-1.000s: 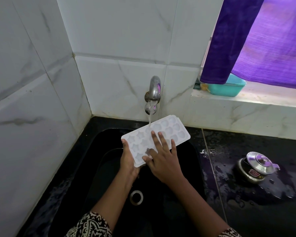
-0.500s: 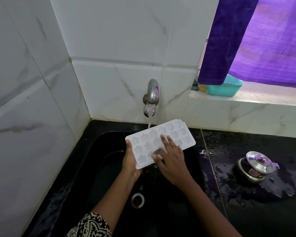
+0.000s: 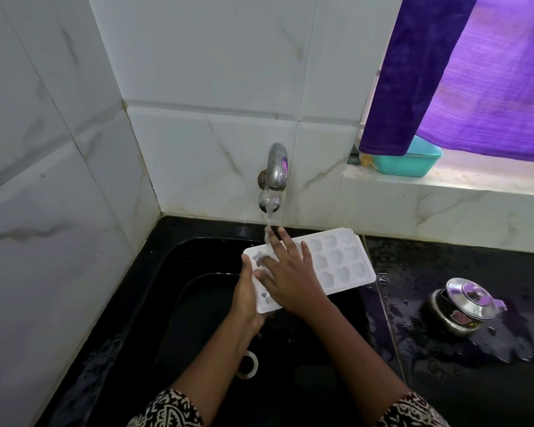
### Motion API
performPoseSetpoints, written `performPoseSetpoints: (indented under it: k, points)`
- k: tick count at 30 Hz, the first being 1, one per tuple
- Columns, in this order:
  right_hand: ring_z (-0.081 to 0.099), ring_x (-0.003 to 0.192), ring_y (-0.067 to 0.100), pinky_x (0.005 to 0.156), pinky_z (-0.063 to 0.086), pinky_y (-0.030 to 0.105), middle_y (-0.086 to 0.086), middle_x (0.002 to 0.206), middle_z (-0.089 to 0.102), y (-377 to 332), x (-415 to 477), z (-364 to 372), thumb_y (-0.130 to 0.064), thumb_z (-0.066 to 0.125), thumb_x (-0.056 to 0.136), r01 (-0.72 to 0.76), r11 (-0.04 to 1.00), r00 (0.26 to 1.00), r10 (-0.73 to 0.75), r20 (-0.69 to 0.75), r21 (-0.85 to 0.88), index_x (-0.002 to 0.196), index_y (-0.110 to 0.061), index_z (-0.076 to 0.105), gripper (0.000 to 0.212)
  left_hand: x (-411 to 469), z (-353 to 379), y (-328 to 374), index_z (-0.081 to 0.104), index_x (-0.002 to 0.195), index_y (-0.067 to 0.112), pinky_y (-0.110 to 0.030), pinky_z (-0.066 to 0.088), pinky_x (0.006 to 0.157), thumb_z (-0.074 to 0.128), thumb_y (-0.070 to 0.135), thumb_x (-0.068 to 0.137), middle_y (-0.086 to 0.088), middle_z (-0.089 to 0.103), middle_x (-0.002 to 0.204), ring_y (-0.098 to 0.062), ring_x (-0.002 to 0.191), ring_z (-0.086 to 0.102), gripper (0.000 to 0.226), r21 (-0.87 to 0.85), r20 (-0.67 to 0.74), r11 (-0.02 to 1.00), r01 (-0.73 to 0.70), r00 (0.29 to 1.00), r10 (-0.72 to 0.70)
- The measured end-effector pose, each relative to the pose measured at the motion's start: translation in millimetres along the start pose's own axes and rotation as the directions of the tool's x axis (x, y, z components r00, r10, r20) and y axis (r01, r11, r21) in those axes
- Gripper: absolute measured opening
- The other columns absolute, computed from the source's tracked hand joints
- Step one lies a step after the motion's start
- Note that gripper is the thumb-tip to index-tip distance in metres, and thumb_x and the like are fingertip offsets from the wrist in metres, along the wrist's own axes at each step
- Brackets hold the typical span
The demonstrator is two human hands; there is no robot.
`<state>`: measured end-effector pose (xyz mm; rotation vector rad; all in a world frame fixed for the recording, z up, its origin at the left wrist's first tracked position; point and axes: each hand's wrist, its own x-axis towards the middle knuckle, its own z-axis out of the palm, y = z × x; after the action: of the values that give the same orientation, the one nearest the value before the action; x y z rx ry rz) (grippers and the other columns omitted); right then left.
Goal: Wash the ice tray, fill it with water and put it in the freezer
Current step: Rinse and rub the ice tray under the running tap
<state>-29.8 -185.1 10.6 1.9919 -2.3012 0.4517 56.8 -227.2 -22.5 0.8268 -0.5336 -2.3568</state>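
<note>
A white ice tray with shaped moulds is held over the black sink, cavities up, under the wall tap. A thin stream of water falls from the tap onto the tray's left part and onto my fingers. My left hand grips the tray's near left edge, thumb on the rim. My right hand lies flat on the tray's left half with fingers spread and straight, covering several moulds.
A steel pot with a lid stands on the wet black counter at the right. A teal tub sits on the window ledge under a purple curtain. The sink drain shows between my forearms. Tiled walls close the left and back.
My right hand has slid up and left across the tray, under the water stream. The tray has shifted a little to the right; my left hand keeps its grip.
</note>
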Motion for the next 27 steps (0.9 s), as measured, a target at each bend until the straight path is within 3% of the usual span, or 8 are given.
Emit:
performPoseSetpoints:
  k: [3,7,11,15,19,23,27]
  points:
    - [0.025,0.142,0.024,0.106,0.025,0.059,0.007,0.151,0.035,-1.4,1.3,-2.9,-0.054,0.027,0.091,-0.001,0.995,0.993,-0.011,-0.117,-0.101,0.084,-0.026,0.07,0.052,-2.3,1.1,-2.6,0.059,0.125,0.012,-0.048,0.057,0.077,0.025,0.064,0.094,-0.018,0.07,0.111,-0.033,0.098,0.069,0.07,0.03,0.032,1.0,0.002,0.999,-0.003]
    - [0.01,0.146,0.017,0.112,0.016,0.057,0.003,0.156,0.025,-0.4,-4.6,5.2,-0.058,0.022,0.094,0.055,0.997,0.992,-0.06,-0.11,-0.049,0.104,-0.024,0.068,0.058,-4.2,1.8,-1.3,0.057,0.128,0.014,-0.047,0.053,0.085,0.024,0.064,0.095,-0.018,0.067,0.118,-0.033,0.105,0.067,0.069,0.037,0.022,0.999,-0.018,1.0,0.018]
    - [0.019,0.144,0.02,0.111,0.014,0.055,0.005,0.153,0.031,1.0,-5.0,0.9,-0.06,0.011,0.095,-0.003,0.998,0.983,-0.009,-0.184,-0.061,0.09,-0.026,0.069,0.068,-5.1,2.7,-3.9,0.057,0.129,0.012,-0.047,0.054,0.082,0.026,0.064,0.094,-0.018,0.067,0.118,-0.034,0.108,0.065,0.07,0.046,0.039,0.999,-0.018,0.999,0.016]
    - [0.002,0.146,0.014,0.113,-0.001,0.048,0.002,0.157,0.021,-2.1,-8.7,5.9,-0.059,0.016,0.094,0.013,0.999,0.993,-0.019,-0.121,-0.05,0.109,-0.023,0.064,0.062,-5.4,5.5,-1.2,0.056,0.129,0.014,-0.045,0.051,0.089,0.023,0.062,0.095,-0.016,0.066,0.121,-0.031,0.11,0.064,0.068,0.018,0.055,0.999,-0.03,0.998,0.029]
    - [0.02,0.144,0.02,0.112,0.011,0.052,0.004,0.153,0.032,-1.1,-7.2,3.4,-0.06,0.013,0.096,-0.017,0.996,0.978,-0.002,-0.211,-0.092,0.089,-0.026,0.069,0.066,-4.5,1.8,-4.1,0.057,0.129,0.014,-0.046,0.054,0.082,0.025,0.065,0.094,-0.016,0.066,0.121,-0.033,0.109,0.065,0.07,0.036,0.043,0.999,-0.01,0.999,0.008]
    - [-0.002,0.146,0.013,0.114,0.001,0.05,-0.001,0.159,0.012,-6.7,-6.7,5.0,-0.065,-0.001,0.09,-0.005,1.0,0.994,0.003,-0.106,-0.019,0.113,-0.023,0.063,0.08,-3.8,3.0,-0.1,0.056,0.129,0.013,-0.047,0.051,0.089,0.025,0.061,0.096,-0.017,0.065,0.122,-0.033,0.112,0.063,0.066,-0.009,0.051,1.0,-0.015,0.999,0.016]
    - [0.022,0.143,0.021,0.111,0.015,0.055,0.005,0.152,0.033,1.5,-1.8,0.4,-0.056,0.027,0.093,0.005,0.995,0.98,-0.024,-0.199,-0.097,0.089,-0.026,0.069,0.052,-6.1,5.9,1.3,0.057,0.126,0.01,-0.044,0.056,0.077,0.024,0.059,0.098,-0.018,0.069,0.113,-0.032,0.102,0.068,0.065,0.008,0.064,1.0,-0.015,0.998,0.015]
